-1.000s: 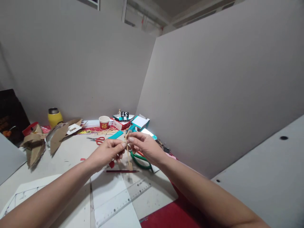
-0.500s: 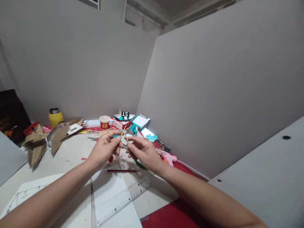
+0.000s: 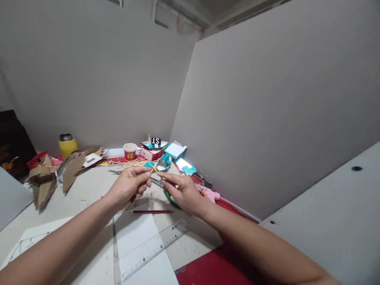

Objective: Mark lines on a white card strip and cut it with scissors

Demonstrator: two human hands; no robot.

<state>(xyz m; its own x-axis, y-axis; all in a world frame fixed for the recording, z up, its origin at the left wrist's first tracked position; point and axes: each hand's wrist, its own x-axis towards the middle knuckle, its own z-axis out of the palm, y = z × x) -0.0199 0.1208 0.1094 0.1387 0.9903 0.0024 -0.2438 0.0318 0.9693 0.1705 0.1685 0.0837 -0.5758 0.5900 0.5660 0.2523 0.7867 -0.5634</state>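
Above the middle of the table, my left hand (image 3: 129,184) is closed, pinching a thin wooden stick between thumb and forefinger. My right hand (image 3: 185,192) pinches another thin wooden stick (image 3: 155,169), which slants up to the left. The two sticks meet close to the fingertips; whether they are joined I cannot tell. Beneath my hands lies a metal blade (image 3: 156,181), partly covered. A green ring (image 3: 171,200) shows beside my right hand. Nearer to me are a dark red pencil (image 3: 152,211), a clear ruler (image 3: 154,251) and white paper (image 3: 136,237).
Toward the back stand a yellow bottle (image 3: 68,147), a red and white paper cup (image 3: 130,152) and a model boat (image 3: 154,145). Cardboard pieces (image 3: 73,168) lie left, loose sticks (image 3: 130,163) behind my hands, and a pink glue gun (image 3: 210,193) on the right. Grey panels (image 3: 267,103) rise behind.
The sticks formed a taller cross before; the right-hand stick now tilts lower to the left. My right fingers have closed up. The view has shifted slightly.
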